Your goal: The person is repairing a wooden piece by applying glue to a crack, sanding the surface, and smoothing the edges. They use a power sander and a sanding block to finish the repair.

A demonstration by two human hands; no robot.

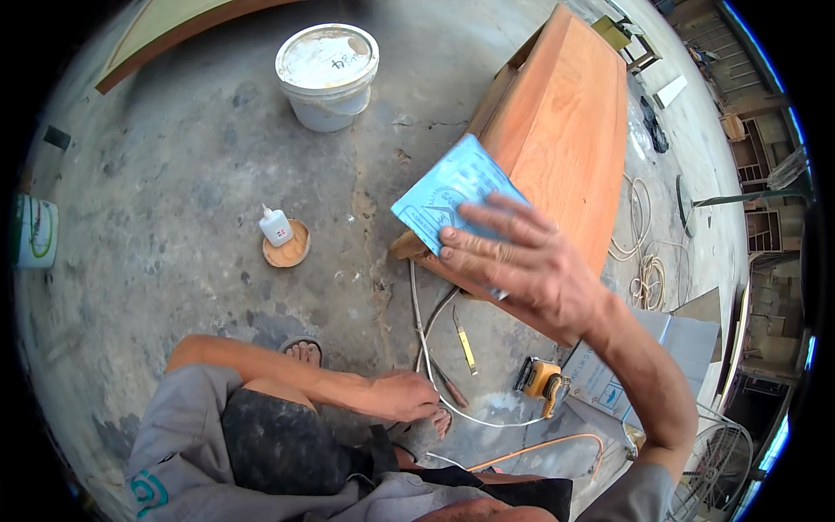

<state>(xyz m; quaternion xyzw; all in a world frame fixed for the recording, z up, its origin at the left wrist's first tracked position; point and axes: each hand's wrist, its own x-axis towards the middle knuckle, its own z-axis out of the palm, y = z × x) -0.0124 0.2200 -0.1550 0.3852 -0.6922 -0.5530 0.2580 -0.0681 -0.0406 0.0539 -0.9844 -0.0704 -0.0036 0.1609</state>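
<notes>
My right hand (544,270) has its fingers and thumb on a blue sheet of sandpaper (452,187) with dark print on its back. The sheet lies over the near left corner of a reddish-brown wooden furniture piece (557,130) that stretches away on the floor. Low in front of me, my left hand (404,396) is closed, its fingers curled; whether anything is inside is hidden. A pale cable (417,304) and a tool with a brown handle (454,393) lie beside it. To the right of them rests a yellow-handled knife (466,344).
A yellow electric sander (544,383) sits near flattened cardboard (604,383). Leftward, a white glue bottle (276,228) stands by a round dish of tan filler (291,248). Farther back is a lidded white bucket (329,96). A coiled hose (646,278) and a fan (718,465) are at right.
</notes>
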